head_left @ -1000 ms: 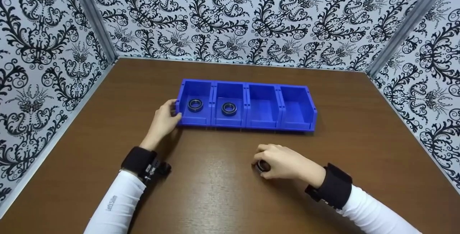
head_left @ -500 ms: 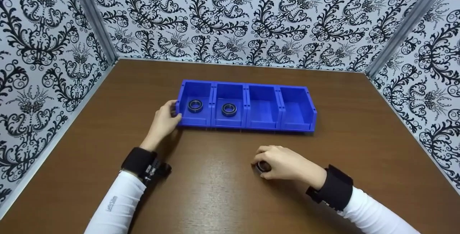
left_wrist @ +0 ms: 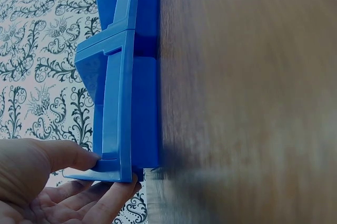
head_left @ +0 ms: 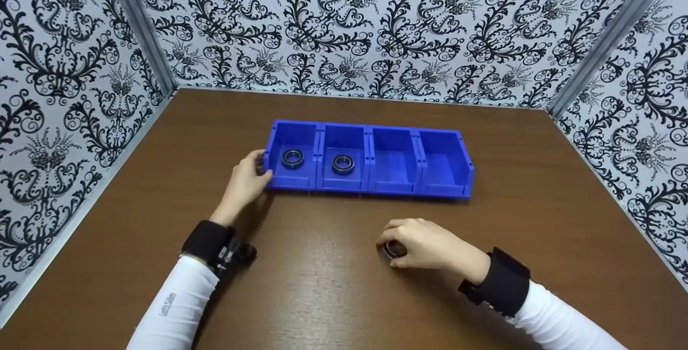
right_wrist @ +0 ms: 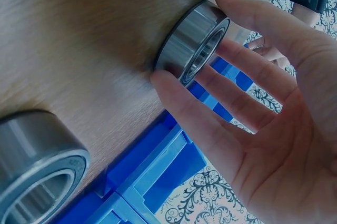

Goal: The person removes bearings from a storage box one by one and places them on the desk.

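Note:
My left hand point(head_left: 243, 183) grips the left end wall of a blue row of joined bins point(head_left: 395, 184). In the left wrist view the thumb lies on the rim and the fingers are on the outer side. One ball bearing point(head_left: 285, 163) lies flat in the leftmost compartment, and another bearing point(head_left: 335, 169) in the compartment beside it. My right hand point(head_left: 430, 240), in front of the bins, pinches a third bearing point(right_wrist: 184, 45) between thumb and index finger, at the tabletop. A further bearing point(right_wrist: 31, 129) stands at lower left in the right wrist view, unseen in the head view.
The brown table point(head_left: 322, 296) stretches around the bins. Patterned panels point(head_left: 344, 27) close off its back and both sides, with grey posts point(head_left: 142, 33) at the corners. Black straps point(head_left: 208, 240) with cameras circle both wrists.

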Tool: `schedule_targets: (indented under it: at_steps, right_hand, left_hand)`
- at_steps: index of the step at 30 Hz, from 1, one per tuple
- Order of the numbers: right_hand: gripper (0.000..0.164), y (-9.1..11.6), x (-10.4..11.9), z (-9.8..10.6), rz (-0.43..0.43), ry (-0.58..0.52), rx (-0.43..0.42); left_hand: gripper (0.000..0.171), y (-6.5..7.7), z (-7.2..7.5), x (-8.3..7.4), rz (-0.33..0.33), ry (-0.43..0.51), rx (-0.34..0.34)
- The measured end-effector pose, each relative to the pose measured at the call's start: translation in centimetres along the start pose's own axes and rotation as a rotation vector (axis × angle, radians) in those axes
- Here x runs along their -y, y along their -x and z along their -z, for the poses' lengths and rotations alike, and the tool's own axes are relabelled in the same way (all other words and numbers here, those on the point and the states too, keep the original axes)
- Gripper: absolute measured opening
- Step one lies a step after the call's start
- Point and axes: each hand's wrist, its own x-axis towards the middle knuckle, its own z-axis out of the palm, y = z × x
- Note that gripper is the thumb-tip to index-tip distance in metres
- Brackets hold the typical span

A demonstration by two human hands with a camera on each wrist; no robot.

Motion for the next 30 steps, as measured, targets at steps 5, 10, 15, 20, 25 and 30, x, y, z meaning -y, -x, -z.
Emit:
schedule_targets:
  at_steps: [5,10,15,20,25,30]
  right_hand:
    - [0.035,0.1,0.0,0.1,-0.006,-0.005,-0.009]
    - [0.034,0.3,0.1,0.4,-0.008,-0.018,-0.023]
    - [0.039,0.6,0.2,0.6,-0.014,-0.035,-0.050]
    - [0.041,0.8,0.2,0.8,-0.016,-0.022,-0.084]
    - [0.041,1.1,-0.3,1.2,-0.019,-0.019,-0.137]
    - [0.041,1.6,-0.9,1.5,-0.054,-0.021,-0.193]
  left_hand:
    - [0.052,0.0,0.0,-0.1,-0.006,0.001,0.001]
    - [0.052,0.1,0.1,0.1,-0.020,-0.018,-0.002]
    - [0.052,0.1,0.1,0.1,-0.016,-0.020,0.006]
    - [0.052,0.1,0.1,0.0,-0.011,-0.016,0.008]
    - [0.052,0.0,0.1,0.0,-0.009,-0.016,0.001]
    - [0.052,0.1,0.0,0.1,-0.005,-0.009,0.007]
